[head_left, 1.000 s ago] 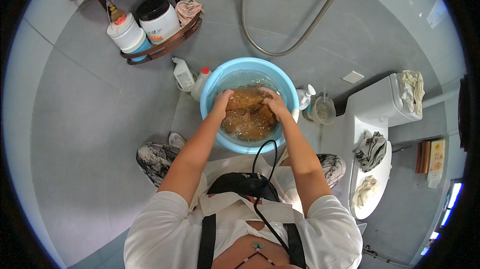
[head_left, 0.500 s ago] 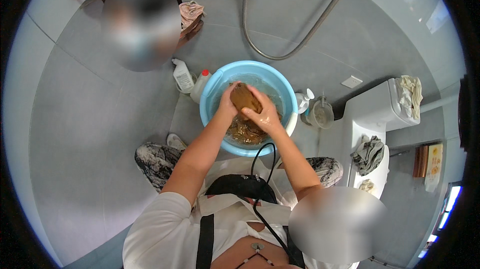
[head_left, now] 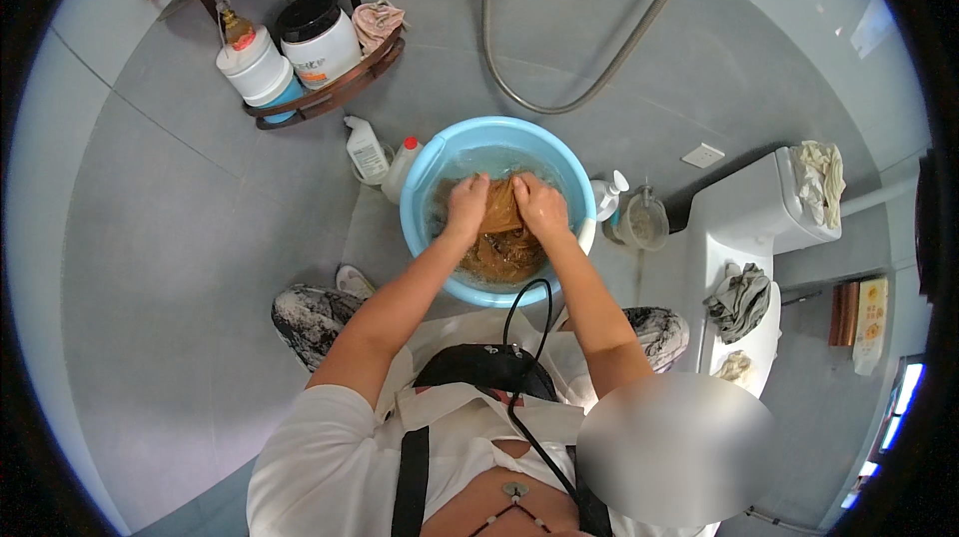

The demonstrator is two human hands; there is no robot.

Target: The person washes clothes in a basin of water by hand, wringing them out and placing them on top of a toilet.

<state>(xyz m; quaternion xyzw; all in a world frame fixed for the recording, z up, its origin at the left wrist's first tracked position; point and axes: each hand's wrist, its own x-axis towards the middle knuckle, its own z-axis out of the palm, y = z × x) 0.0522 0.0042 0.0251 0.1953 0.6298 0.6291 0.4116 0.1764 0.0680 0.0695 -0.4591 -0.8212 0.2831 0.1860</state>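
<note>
Both of my hands are inside a light blue basin point(head_left: 420, 152) of water. My left hand point(head_left: 467, 205) is closed on one side of a wet brown cloth point(head_left: 501, 205), and my right hand point(head_left: 539, 203) grips its other side. Between them a piece of the cloth is stretched fairly flat. More of the brown fabric point(head_left: 502, 257) lies bunched in the water nearer to me; whether it is the same piece, I cannot tell. My fingertips are partly hidden by the cloth and the backs of my hands.
Left of the basin stand a white bottle point(head_left: 367, 150) and a red-capped jug point(head_left: 402, 169). A white pump bottle point(head_left: 607, 194) and a clear container point(head_left: 643, 223) stand right. A toilet point(head_left: 734, 212) bears cloths. A corner shelf point(head_left: 340, 89) holds tubs; a metal hose point(head_left: 559, 109) hangs behind.
My hands have moved apart and the brown cloth, earlier bundled between them, is now spread between them. The blurred patch over the corner shelf is gone, so its tubs show.
</note>
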